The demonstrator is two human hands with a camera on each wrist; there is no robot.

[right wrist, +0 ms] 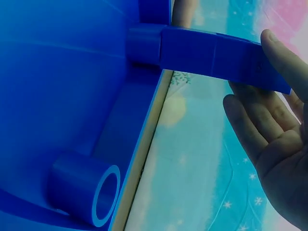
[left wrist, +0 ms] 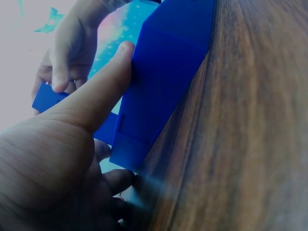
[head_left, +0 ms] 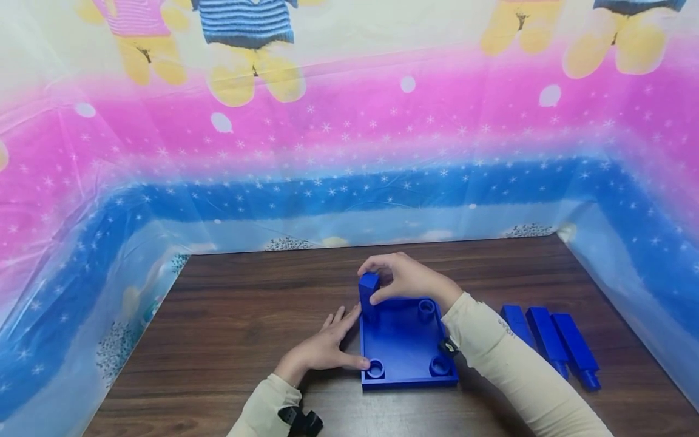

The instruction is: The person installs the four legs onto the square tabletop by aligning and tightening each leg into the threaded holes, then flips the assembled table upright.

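A blue square tray-like base [head_left: 404, 343] with a raised rim lies on the table. Round hollow sockets [head_left: 426, 310] stand at its corners. At the far left corner a blue square leg [head_left: 368, 298] stands upright, its lower end at the socket there. My right hand [head_left: 411, 280] pinches the top of this leg between thumb and fingers; the right wrist view shows the leg [right wrist: 211, 53] lined up with its socket. Along the base's left side lies my left hand [head_left: 324, 347], fingers stretched out, thumb touching the rim by the near left socket [head_left: 375, 368].
Three more blue legs [head_left: 548, 340] with narrower pegs at their ends lie side by side to the right, beyond my right forearm. The brown wooden table [head_left: 246, 315] has a patterned cloth [head_left: 338, 182] hanging behind it and at both sides.
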